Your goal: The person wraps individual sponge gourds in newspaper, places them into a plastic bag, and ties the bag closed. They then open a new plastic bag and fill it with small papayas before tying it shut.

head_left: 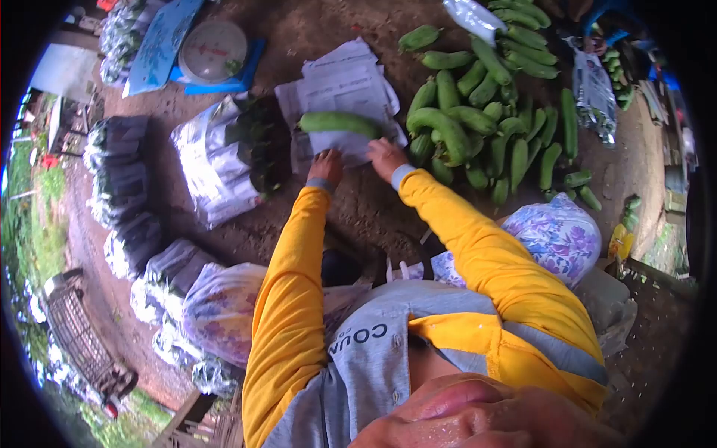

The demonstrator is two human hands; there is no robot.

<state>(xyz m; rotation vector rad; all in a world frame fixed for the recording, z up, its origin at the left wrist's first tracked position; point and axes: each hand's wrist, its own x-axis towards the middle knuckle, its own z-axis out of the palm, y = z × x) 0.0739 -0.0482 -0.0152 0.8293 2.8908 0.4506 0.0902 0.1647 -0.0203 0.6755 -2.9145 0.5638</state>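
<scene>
A long green gourd (pixel 341 123), smooth like a luffa or large cucumber, lies crosswise on a stack of newspaper sheets (pixel 347 84) on the ground. My left hand (pixel 326 166) is at the near edge of the paper, its fingers curled over that edge. Close to the gourd's right end, my right hand (pixel 386 157) pinches the paper's near right corner. Both hands are below the gourd in the view, and it lies loose on the paper. The undersides of my fingers are hidden.
A heap of green gourds (pixel 478 112) lies right of the paper. To the left are a newspaper-wrapped bundle (pixel 213 160) and a row of wrapped bundles (pixel 116 190). A dial scale (pixel 213 52) stands at the back left. Flowered cloth (pixel 556 235) bulges beside my right arm.
</scene>
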